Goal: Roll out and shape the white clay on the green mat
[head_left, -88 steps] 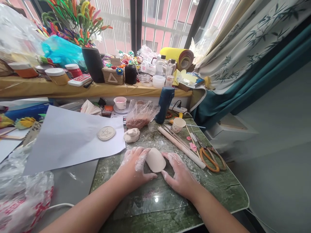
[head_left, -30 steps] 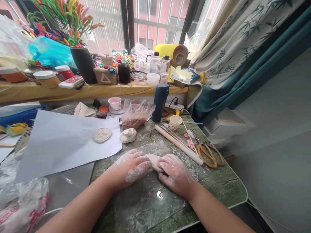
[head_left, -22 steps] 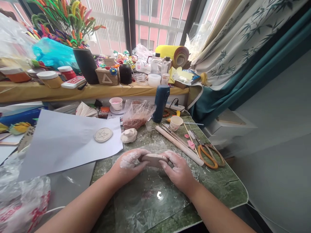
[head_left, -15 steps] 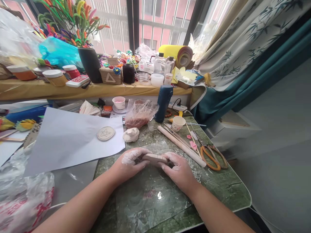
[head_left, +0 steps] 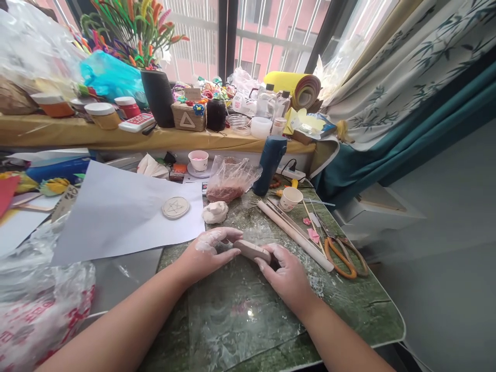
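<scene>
Between my hands is a flat, thick piece of pale clay (head_left: 252, 251), seen nearly edge-on and tilted down to the right. My right hand (head_left: 284, 271) pinches its right end between thumb and fingers. At its left end, my left hand (head_left: 211, 253) has the thumb in front and the fingers behind, closed lightly round it. White residue coats both hands. Just beyond my left hand sits a lump of white clay (head_left: 215, 212). A round clay disc (head_left: 175, 207) with a star scored into it lies on a white paper sheet (head_left: 127, 217).
A rolling pin (head_left: 294, 235), scissors (head_left: 341, 256) and a paper cup (head_left: 290, 198) stand or lie to the right. Behind are a bag of reddish-brown material (head_left: 228, 186) and a dark blue bottle (head_left: 270, 165). A clear plastic sheet (head_left: 232, 330) covers the table's front.
The clay piece has tipped, its left end now higher and its right end lower. My left hand has risen slightly. The whole view has shifted, moving the background to the right.
</scene>
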Demonstrator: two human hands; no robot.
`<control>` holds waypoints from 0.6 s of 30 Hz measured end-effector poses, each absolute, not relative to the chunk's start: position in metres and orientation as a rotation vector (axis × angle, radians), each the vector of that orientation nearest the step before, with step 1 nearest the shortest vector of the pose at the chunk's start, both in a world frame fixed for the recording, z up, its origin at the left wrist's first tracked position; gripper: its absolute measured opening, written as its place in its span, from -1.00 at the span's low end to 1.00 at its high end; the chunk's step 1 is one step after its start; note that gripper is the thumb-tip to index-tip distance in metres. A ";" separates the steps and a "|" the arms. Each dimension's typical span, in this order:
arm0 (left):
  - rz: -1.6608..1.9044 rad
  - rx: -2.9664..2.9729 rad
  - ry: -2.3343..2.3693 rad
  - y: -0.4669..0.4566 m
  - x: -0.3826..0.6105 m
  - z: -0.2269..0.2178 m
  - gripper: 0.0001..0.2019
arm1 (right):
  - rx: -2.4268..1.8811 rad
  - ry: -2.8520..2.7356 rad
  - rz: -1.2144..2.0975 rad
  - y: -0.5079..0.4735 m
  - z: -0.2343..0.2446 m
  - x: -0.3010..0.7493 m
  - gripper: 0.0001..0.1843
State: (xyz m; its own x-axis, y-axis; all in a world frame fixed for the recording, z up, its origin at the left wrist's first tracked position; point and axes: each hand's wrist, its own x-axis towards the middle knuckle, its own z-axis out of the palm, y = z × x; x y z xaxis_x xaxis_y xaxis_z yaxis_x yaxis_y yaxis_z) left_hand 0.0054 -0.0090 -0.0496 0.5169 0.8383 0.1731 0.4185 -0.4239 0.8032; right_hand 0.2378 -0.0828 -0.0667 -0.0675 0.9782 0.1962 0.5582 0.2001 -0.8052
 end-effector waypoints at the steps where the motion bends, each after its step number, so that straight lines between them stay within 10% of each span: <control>1: 0.732 2.063 1.035 -0.009 0.007 -0.052 -0.74 | -1.460 -1.720 0.731 -0.082 -0.067 0.238 -0.81; 18: 0.664 2.030 1.043 -0.018 0.015 -0.052 -0.69 | -1.528 -1.735 0.744 -0.082 -0.059 0.235 -0.92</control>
State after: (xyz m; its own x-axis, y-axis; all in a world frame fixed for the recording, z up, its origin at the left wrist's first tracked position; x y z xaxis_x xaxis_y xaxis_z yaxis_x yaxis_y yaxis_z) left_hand 0.0146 -0.0180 -0.0523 0.5344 0.8385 0.1066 0.4518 -0.3899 0.8024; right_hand 0.2349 -0.0818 -0.0593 -0.0611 0.9898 0.1283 0.5891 0.1395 -0.7959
